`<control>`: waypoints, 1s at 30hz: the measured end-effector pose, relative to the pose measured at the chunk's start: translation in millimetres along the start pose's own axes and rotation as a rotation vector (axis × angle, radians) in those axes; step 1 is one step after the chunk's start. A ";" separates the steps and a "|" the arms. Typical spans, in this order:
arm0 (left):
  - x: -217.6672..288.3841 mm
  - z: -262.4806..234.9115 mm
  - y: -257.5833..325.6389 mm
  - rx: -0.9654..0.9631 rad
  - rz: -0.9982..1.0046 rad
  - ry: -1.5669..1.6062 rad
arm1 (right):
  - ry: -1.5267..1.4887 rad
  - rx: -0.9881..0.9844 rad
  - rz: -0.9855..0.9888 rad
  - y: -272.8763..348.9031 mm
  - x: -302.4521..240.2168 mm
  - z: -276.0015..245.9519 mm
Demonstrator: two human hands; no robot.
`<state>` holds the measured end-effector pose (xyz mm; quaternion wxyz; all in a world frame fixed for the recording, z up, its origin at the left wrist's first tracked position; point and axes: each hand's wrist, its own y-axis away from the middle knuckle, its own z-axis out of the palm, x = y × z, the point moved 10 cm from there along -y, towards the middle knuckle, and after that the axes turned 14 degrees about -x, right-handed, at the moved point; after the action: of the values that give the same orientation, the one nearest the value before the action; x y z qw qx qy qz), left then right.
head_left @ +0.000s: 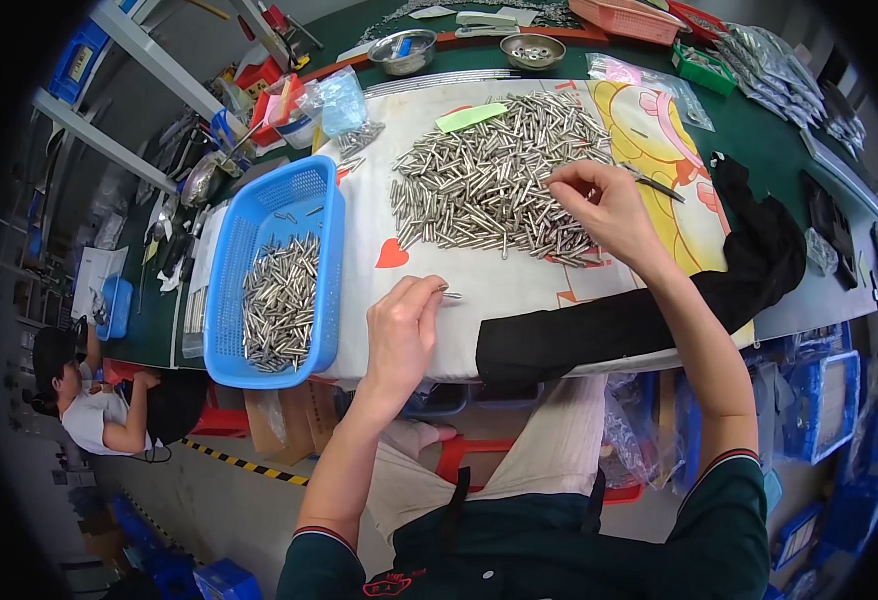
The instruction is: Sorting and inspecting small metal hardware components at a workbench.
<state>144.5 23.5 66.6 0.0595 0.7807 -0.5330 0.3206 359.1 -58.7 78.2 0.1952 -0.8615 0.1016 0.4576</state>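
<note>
My left hand [402, 325] is over the near part of the light printed cloth [379, 200], its fingertips pinched on a small metal pin [451, 295] that pokes out to the right. My right hand [609, 208] hovers at the right side of a wide heap of silvery metal pins [489, 190]. Its thumb and fingers are closed together at the tips; whether a pin is between them is hidden. To the left of my left hand stands a blue plastic basket [331, 270] with a smaller pile of similar pins [281, 310] inside.
A black cloth strip [579, 335] lies along the near edge. Dark-handled tweezers or pliers [659, 184] rest right of the heap, a green paper slip [471, 117] on it. Metal bowls [404, 52] stand at the back. Another person [109, 410] sits far left.
</note>
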 end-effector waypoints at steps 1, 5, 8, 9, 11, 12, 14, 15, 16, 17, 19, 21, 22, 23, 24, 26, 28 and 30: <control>4.6 1.8 0.6 -0.003 -0.005 0.003 | -0.008 0.002 0.004 0.0 -0.5 -2.9; 38.6 26.1 3.5 -0.095 0.132 0.129 | 0.000 -0.012 -0.007 -3.2 1.1 4.7; 44.3 43.2 6.8 -0.154 0.164 0.026 | 0.033 -0.021 0.008 -12.9 2.3 12.6; 46.3 38.8 6.3 -0.111 0.177 0.022 | 0.048 -0.014 0.007 -17.2 0.6 13.1; 42.4 29.4 1.4 -0.038 0.192 0.038 | 0.044 0.015 -0.036 -30.5 -1.4 13.0; 36.4 25.6 -5.5 -0.009 0.192 0.060 | 0.045 0.040 -0.078 -35.1 -6.2 11.7; 1.8 25.9 -30.3 -0.060 0.037 0.443 | 0.041 0.095 -0.155 -44.6 -23.8 10.4; -20.7 39.3 -43.7 -0.152 -0.091 0.723 | 0.028 0.130 -0.202 -47.8 -29.3 9.6; -27.6 48.9 -62.8 -0.186 -0.037 0.877 | 0.015 0.155 -0.255 -49.6 -25.3 11.4; -41.4 48.6 -74.6 -0.132 -0.059 0.922 | 0.001 0.150 -0.266 -49.7 -29.4 15.1; -60.7 49.9 -90.5 -0.055 -0.066 1.009 | -0.060 0.139 -0.243 -46.5 -17.7 28.0; -63.0 44.9 -90.7 -0.033 -0.046 1.038 | -0.052 0.085 -0.206 -40.1 -17.3 39.3; -57.3 43.1 -89.0 -0.039 -0.046 1.046 | -0.064 0.045 -0.184 -37.0 -13.6 43.0; -50.8 41.5 -88.8 -0.052 -0.011 1.048 | -0.078 0.013 -0.159 -34.1 -10.1 45.7; -46.9 41.1 -89.4 -0.063 0.022 1.051 | -0.092 -0.022 -0.133 -32.7 -7.7 48.7; -47.6 41.8 -89.1 -0.076 0.038 1.044 | -0.134 -0.054 -0.148 -32.9 -11.7 53.9; -52.1 40.3 -87.9 -0.056 0.042 0.989 | -0.148 -0.053 -0.170 -32.8 -15.1 57.2; -52.3 39.9 -87.7 -0.058 0.046 0.981 | -0.129 -0.033 -0.189 -32.1 -18.6 58.3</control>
<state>226.5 85.0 27.5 0.3181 0.5238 -0.4677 0.6369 316.4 -4.8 72.0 0.2295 -0.8390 -0.0004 0.4933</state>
